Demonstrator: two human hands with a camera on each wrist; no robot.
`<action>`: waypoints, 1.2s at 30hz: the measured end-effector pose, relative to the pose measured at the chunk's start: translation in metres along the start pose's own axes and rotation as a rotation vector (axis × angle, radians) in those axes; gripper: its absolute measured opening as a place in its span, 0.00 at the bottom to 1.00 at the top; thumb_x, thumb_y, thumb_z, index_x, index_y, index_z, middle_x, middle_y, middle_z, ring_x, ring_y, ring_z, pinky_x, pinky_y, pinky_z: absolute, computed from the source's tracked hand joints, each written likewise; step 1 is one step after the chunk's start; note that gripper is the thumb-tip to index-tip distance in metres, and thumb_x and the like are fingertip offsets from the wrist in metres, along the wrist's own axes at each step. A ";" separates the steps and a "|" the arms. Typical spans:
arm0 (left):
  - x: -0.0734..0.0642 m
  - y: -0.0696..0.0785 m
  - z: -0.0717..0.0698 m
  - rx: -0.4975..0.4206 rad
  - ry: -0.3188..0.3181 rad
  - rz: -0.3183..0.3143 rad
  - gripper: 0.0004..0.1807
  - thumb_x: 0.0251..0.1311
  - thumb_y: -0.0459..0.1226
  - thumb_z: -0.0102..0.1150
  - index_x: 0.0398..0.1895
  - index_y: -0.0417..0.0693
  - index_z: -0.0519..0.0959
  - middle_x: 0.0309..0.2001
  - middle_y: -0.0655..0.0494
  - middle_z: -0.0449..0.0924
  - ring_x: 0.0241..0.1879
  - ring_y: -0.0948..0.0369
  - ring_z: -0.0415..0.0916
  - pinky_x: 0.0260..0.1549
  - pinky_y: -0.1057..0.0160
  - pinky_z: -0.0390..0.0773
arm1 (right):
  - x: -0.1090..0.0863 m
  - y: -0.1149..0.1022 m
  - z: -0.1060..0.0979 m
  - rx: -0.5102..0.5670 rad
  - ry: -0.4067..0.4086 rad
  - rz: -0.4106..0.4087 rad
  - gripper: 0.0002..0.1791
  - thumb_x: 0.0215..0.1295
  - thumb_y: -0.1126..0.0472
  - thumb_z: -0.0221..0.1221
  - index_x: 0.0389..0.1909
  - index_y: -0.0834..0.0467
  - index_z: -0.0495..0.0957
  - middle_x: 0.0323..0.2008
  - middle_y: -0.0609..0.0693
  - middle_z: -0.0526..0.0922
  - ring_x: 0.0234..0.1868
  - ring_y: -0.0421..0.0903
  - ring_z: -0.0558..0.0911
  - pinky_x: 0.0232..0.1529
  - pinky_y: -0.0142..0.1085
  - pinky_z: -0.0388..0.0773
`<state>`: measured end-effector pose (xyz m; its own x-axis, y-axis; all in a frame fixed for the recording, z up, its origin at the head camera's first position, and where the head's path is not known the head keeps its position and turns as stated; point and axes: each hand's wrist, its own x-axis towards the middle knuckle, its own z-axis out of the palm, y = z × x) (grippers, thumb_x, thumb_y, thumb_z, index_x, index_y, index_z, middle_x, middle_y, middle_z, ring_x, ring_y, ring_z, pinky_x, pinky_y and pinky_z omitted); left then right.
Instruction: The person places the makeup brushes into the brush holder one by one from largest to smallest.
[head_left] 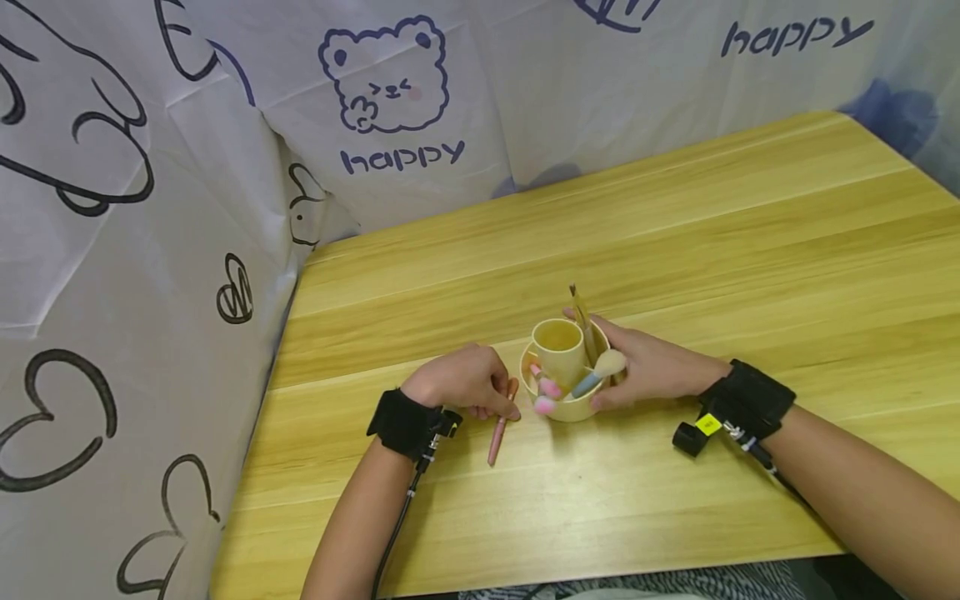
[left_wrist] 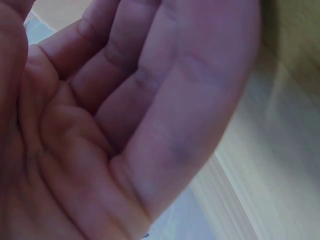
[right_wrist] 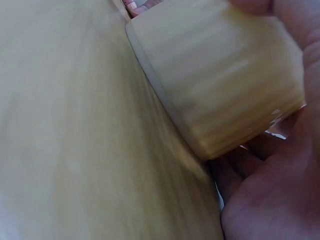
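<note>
My left hand (head_left: 471, 383) has its fingers bent down over a slim pink makeup brush (head_left: 497, 440), pinching it near its middle. In the left wrist view the curled fingers (left_wrist: 185, 95) fill the picture and the brush is out of sight. My right hand (head_left: 645, 364) grips the right side of a round pale-yellow organizer (head_left: 573, 410), thumb in front and fingers behind. Its smooth curved wall (right_wrist: 215, 80) shows in the right wrist view. A taller cup (head_left: 561, 360) rises inside it. Around that cup lean a fluffy cream-tipped brush (head_left: 596, 372), pink-tipped brushes (head_left: 546, 394) and thin upright sticks (head_left: 581, 312).
The wood-grain table (head_left: 420, 300) runs out to both sides and behind the organizer. White cloth (head_left: 487, 100) with drawn bears and lettering hangs along the back and left edges. Cables trail from both wrist straps (head_left: 405, 423).
</note>
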<state>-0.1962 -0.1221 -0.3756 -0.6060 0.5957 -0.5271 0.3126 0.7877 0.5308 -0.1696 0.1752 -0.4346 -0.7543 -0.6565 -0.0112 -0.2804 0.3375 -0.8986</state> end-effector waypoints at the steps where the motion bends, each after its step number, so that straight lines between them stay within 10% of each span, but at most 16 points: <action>1: 0.000 0.000 0.000 0.000 0.000 0.000 0.14 0.58 0.42 0.75 0.21 0.48 0.83 0.20 0.56 0.84 0.20 0.63 0.80 0.22 0.68 0.81 | 0.000 0.000 0.000 0.005 -0.001 0.005 0.64 0.56 0.50 0.77 0.84 0.40 0.43 0.72 0.50 0.72 0.65 0.48 0.77 0.66 0.33 0.76; 8: 0.000 0.000 0.001 -0.006 0.004 -0.002 0.15 0.60 0.43 0.74 0.21 0.46 0.83 0.21 0.55 0.84 0.21 0.63 0.80 0.22 0.68 0.81 | 0.003 -0.002 0.001 0.055 0.021 -0.007 0.67 0.51 0.50 0.80 0.84 0.46 0.43 0.74 0.46 0.70 0.73 0.48 0.71 0.76 0.52 0.67; 23: 0.001 0.001 0.002 0.027 0.011 -0.028 0.15 0.62 0.46 0.72 0.23 0.47 0.84 0.22 0.53 0.86 0.21 0.63 0.82 0.23 0.68 0.81 | 0.002 -0.002 0.001 0.066 0.015 -0.018 0.57 0.55 0.51 0.78 0.80 0.41 0.51 0.71 0.47 0.72 0.68 0.48 0.74 0.69 0.33 0.74; 36: 0.001 0.001 0.001 0.020 0.002 -0.019 0.14 0.63 0.44 0.71 0.23 0.47 0.84 0.22 0.53 0.85 0.21 0.63 0.81 0.23 0.68 0.81 | 0.002 -0.001 0.001 0.047 0.019 -0.004 0.65 0.55 0.50 0.77 0.84 0.49 0.41 0.75 0.49 0.68 0.74 0.51 0.69 0.76 0.53 0.67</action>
<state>-0.1957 -0.1204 -0.3761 -0.6137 0.5803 -0.5353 0.3159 0.8019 0.5072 -0.1698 0.1729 -0.4339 -0.7647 -0.6443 0.0005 -0.2556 0.3027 -0.9182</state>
